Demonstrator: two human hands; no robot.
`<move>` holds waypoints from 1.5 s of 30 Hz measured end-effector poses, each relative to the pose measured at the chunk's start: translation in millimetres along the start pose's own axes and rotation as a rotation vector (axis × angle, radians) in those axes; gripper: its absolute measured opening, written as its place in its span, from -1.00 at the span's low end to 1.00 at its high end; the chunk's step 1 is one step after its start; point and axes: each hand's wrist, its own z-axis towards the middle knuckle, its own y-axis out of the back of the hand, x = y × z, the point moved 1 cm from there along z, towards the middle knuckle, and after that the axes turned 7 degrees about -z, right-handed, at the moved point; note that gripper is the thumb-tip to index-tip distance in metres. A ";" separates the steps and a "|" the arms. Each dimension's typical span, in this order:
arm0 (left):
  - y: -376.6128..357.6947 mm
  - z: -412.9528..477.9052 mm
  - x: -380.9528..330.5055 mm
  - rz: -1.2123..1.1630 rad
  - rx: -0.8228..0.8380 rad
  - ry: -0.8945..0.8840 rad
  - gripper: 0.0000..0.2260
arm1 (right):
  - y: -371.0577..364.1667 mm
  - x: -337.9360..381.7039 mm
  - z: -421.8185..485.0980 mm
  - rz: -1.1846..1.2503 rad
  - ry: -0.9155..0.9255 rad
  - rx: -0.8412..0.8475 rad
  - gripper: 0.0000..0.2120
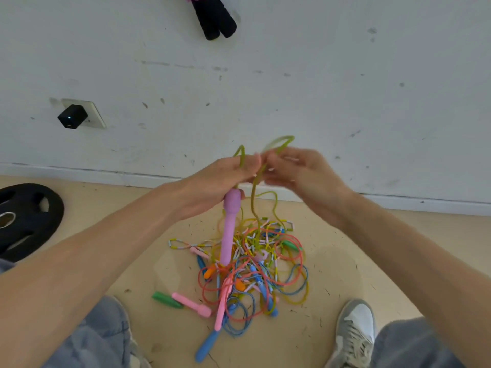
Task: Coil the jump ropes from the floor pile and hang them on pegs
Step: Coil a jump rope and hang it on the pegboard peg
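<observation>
Left hand (220, 181), right hand (300, 171) together on rope (253, 200)

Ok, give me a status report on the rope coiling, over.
Left hand grips yellow-green rope, lilac handle hanging below. Right hand pinches a loop. Rope trails down into tangled floor pile, may snag.
</observation>
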 end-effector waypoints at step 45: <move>-28.1 -15.0 3.0 -0.220 -0.017 0.016 -0.61 | -10.9 -2.6 -21.9 0.398 -0.271 -0.022 -0.79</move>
